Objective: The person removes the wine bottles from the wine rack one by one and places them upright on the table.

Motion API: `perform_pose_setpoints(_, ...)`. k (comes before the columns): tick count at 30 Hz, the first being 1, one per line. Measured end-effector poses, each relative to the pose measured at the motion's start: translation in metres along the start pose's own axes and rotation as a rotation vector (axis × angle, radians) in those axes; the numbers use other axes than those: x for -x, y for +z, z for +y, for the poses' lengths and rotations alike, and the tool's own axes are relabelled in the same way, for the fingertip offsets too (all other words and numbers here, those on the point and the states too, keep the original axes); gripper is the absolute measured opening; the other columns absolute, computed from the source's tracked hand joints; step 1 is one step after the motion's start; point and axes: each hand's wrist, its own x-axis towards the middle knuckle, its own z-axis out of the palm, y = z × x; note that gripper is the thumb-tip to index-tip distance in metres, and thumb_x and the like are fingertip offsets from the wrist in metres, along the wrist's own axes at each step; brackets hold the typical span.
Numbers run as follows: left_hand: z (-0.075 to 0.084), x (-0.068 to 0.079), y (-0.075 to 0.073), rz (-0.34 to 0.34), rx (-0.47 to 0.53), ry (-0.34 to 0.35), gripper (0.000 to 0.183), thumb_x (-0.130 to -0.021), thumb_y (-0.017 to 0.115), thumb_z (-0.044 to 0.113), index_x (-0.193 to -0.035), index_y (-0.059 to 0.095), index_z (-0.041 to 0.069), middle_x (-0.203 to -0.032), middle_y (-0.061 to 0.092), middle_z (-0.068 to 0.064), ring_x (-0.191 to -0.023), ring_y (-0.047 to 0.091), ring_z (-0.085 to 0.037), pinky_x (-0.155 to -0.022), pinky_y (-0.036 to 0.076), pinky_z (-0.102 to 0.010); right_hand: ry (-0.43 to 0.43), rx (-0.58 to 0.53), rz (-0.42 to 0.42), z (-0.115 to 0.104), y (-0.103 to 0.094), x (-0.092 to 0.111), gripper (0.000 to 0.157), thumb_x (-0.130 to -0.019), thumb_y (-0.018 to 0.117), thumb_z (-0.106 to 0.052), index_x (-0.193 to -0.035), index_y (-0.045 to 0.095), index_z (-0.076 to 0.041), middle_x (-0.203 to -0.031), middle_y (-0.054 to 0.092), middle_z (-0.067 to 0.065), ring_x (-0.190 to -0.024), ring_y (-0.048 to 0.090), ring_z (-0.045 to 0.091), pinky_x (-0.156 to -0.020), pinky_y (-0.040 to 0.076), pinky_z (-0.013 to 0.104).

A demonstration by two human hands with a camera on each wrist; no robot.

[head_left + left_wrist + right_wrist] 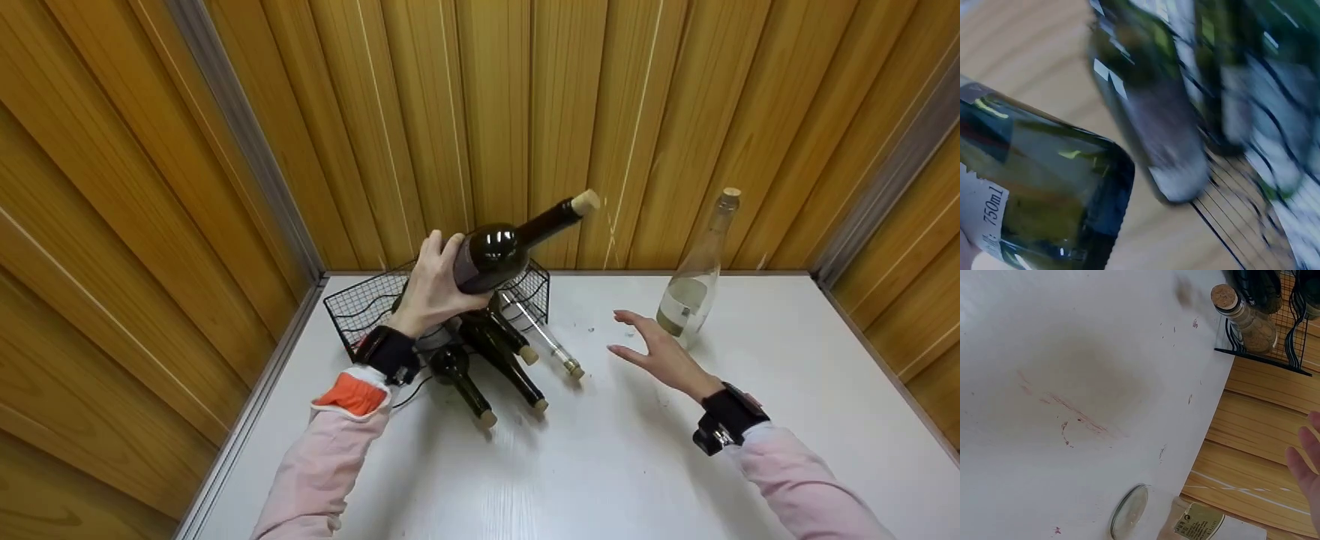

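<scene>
My left hand (433, 289) grips a dark green wine bottle (499, 253) by its body. The bottle is tilted, its corked neck pointing up and to the right, above a black wire rack (352, 306). In the left wrist view the held bottle's base (1072, 185) shows a label reading 750ml. My right hand (664, 358) is in the air with fingers spread, holding nothing. It is nearest to a clear corked bottle (686, 296) standing upright behind it. At the right wrist view's edge, part of the right hand (1307, 461) shows.
Several corked bottles lie in the rack, necks toward me: a small dark one (454, 367), a longer dark one (502, 356) and a clear one (555, 345) among them. Wood-patterned walls (487, 112) enclose the white table (570, 465) at back and sides.
</scene>
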Motion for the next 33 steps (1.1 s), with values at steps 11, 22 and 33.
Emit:
perform_pose_setpoints(11,0.057,-0.019,0.031,0.131,0.361,-0.258,0.072,-0.062,0.083,0.031,-0.121,0.053,0.003,-0.108,0.052,-0.014,-0.098,0.055,-0.026,-0.088,0.05,-0.037,-0.013,-0.026,0.027,-0.003,-0.001,-0.002,0.061,-0.092,0.07,-0.024,-0.143,0.045,0.001,-0.138,0.056,0.024,-0.127,0.051,0.043,-0.103,0.039,0.063)
perform_pose_setpoints(22,0.095,-0.019,0.074,0.122,0.534,-0.421,0.07,-0.064,0.082,0.031,-0.123,0.052,0.006,-0.112,0.055,-0.01,-0.103,0.054,-0.019,-0.09,0.047,-0.032,0.015,-0.07,0.008,-0.004,-0.001,-0.004,0.063,-0.094,0.068,-0.024,-0.145,0.043,0.001,-0.141,0.054,0.026,-0.131,0.048,0.043,-0.107,0.038,0.064)
perform_pose_setpoints(33,0.128,-0.002,0.113,0.024,0.602,-0.522,0.071,-0.068,0.085,0.032,-0.126,0.051,0.007,-0.116,0.055,-0.009,-0.106,0.053,-0.017,-0.092,0.044,-0.032,-0.017,-0.046,0.034,-0.002,-0.003,-0.005,0.06,-0.094,0.067,-0.018,-0.144,0.043,0.004,-0.14,0.053,0.029,-0.128,0.049,0.046,-0.103,0.04,0.066)
